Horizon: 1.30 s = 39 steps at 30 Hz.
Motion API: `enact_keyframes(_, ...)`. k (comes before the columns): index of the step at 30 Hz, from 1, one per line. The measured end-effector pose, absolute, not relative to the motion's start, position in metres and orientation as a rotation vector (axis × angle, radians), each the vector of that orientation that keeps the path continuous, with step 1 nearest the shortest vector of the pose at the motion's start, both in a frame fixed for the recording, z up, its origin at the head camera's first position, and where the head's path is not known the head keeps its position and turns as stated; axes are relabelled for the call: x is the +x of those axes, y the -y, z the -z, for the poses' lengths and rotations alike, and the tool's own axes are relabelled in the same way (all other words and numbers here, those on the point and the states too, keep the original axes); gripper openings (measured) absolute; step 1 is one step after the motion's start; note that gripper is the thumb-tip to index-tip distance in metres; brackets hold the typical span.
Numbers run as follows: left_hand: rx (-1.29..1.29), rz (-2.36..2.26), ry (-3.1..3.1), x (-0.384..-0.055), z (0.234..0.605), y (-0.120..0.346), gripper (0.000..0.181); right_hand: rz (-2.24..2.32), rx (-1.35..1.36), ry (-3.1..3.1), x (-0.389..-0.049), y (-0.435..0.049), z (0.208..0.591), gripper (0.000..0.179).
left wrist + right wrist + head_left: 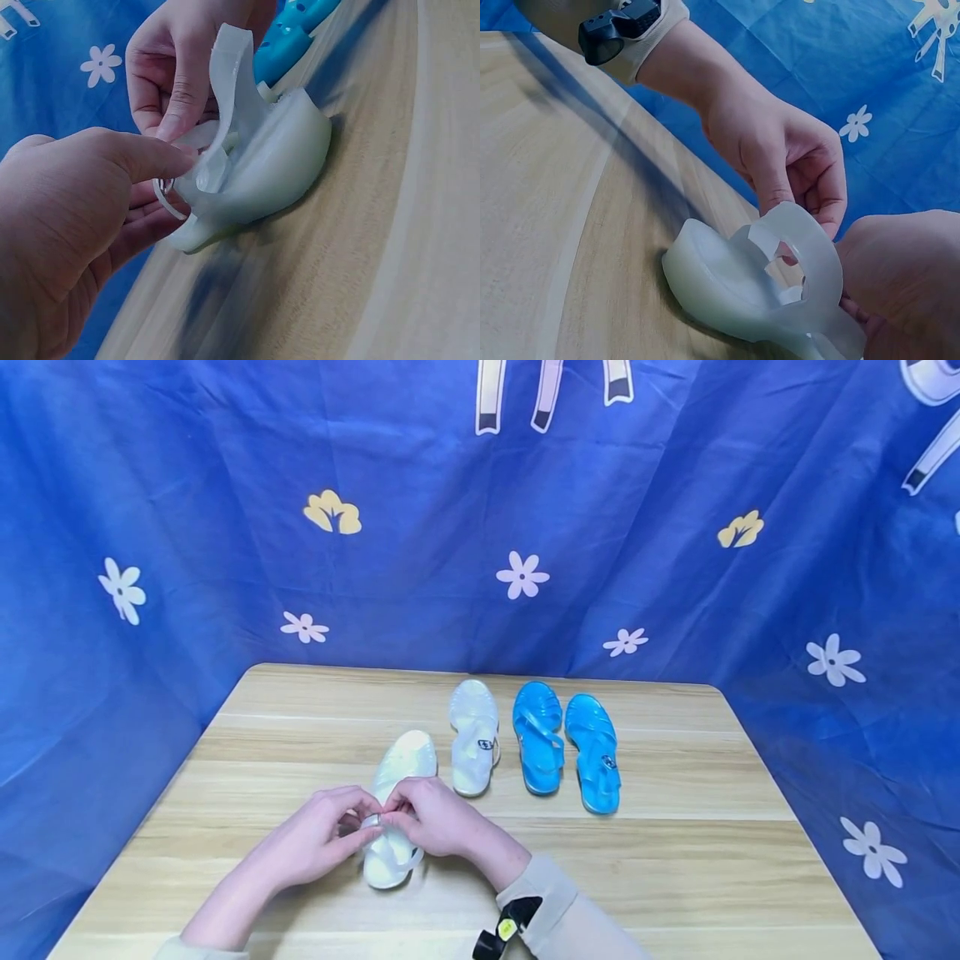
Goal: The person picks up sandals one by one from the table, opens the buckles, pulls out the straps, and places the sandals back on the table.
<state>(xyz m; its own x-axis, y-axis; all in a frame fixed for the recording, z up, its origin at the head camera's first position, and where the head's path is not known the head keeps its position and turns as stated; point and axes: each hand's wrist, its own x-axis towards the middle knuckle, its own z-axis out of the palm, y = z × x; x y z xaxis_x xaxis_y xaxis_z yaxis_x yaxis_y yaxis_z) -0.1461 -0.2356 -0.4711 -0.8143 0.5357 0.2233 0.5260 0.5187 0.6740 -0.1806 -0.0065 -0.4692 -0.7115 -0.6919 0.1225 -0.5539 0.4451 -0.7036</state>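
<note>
A translucent white jelly sandal (pixel 410 754) stands on the table, toe pointing away from me. At its left side, my left hand (pixel 322 833) pinches the strap by a small metal buckle (pixel 166 184) between thumb and fingers. Opposite it, my right hand (pixel 437 820) pinches the strap's end with thumb and forefinger, its fingertips meeting the left ones at the buckle. The heel strap (pixel 231 71) arches up over the heel in the left wrist view. Fingers partly hide the strap's end and the buckle.
Right of the held sandal stands a second white sandal (pixel 468 768). Beyond it is a pair of blue sandals, the left blue sandal (pixel 537 760) close beside the right blue sandal (pixel 592 752). A blue patterned curtain (pixel 420 577) hangs around the wooden table (pixel 697 860).
</note>
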Motion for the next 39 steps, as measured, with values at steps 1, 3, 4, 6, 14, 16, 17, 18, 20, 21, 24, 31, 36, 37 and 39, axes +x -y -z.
enact_keyframes(1,0.948,-1.214,-2.723,-0.146,0.472,0.236,0.013,1.11,-1.081,-2.511,-0.181,0.007,0.469,0.008)
enact_keyframes(3,0.947,-1.238,-2.718,-0.146,0.473,0.236,0.012,1.085,-1.055,-2.511,-0.181,0.008,0.469,0.007)
enact_keyframes(4,0.951,-1.25,-2.717,-0.146,0.474,0.236,0.012,1.071,-1.043,-2.508,-0.181,0.009,0.469,0.007)
enact_keyframes(6,0.963,-1.27,-2.719,-0.146,0.475,0.236,0.012,1.048,-1.03,-2.503,-0.181,0.009,0.469,0.007)
enact_keyframes(14,0.949,-1.333,-2.726,-0.144,0.477,0.236,0.013,1.11,-1.032,-2.449,-0.181,0.008,0.47,0.01)
enact_keyframes(16,0.944,-1.331,-2.739,-0.143,0.477,0.236,0.013,1.129,-1.017,-2.431,-0.181,0.007,0.47,0.012)
enact_keyframes(17,0.937,-1.331,-2.743,-0.142,0.477,0.236,0.013,1.135,-1.015,-2.425,-0.181,0.007,0.47,0.013)
enact_keyframes(18,0.932,-1.331,-2.746,-0.142,0.477,0.236,0.013,1.139,-1.015,-2.42,-0.182,0.006,0.47,0.014)
enact_keyframes(20,0.925,-1.335,-2.743,-0.142,0.477,0.235,0.013,1.146,-1.019,-2.413,-0.182,0.006,0.471,0.015)
enact_keyframes(21,0.924,-1.34,-2.741,-0.141,0.478,0.235,0.013,1.154,-1.021,-2.407,-0.182,0.005,0.472,0.015)
enact_keyframes(24,0.895,-1.358,-2.73,-0.141,0.478,0.234,0.013,1.161,-1.034,-2.391,-0.184,0.003,0.475,0.011)
enact_keyframes(31,0.781,-1.426,-2.694,-0.138,0.478,0.234,0.016,1.199,-1.024,-2.29,-0.188,-0.004,0.483,0.008)
enact_keyframes(36,0.77,-1.44,-2.663,-0.137,0.478,0.235,0.016,1.217,-0.983,-2.271,-0.188,-0.008,0.483,0.007)
enact_keyframes(37,0.769,-1.448,-2.655,-0.137,0.478,0.235,0.016,1.218,-0.971,-2.27,-0.189,-0.009,0.483,0.007)
enact_keyframes(39,0.76,-1.459,-2.645,-0.137,0.479,0.235,0.017,1.226,-0.95,-2.267,-0.189,-0.011,0.483,0.007)
